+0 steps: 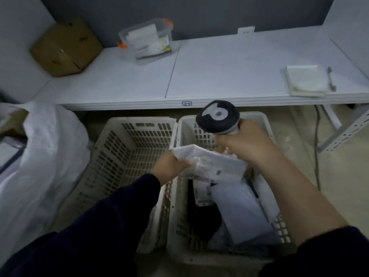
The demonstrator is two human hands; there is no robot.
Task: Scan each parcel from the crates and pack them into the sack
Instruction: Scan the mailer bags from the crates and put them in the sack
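The right hand [247, 144] is wrapped around the handle of a scanner [218, 116], whose dark head tips forward. The left hand [169, 166] pinches the near-left corner of a white parcel [211, 163], held over the right crate [223, 188]. More parcels [243, 212] lie in that crate, and the left crate [127, 156] beside it looks empty, though the view is dim. The white sack [46, 162] slumps on the floor to the left. Beyond, the tabletop [219, 72] carries a cardboard box [65, 48] at its far-left corner.
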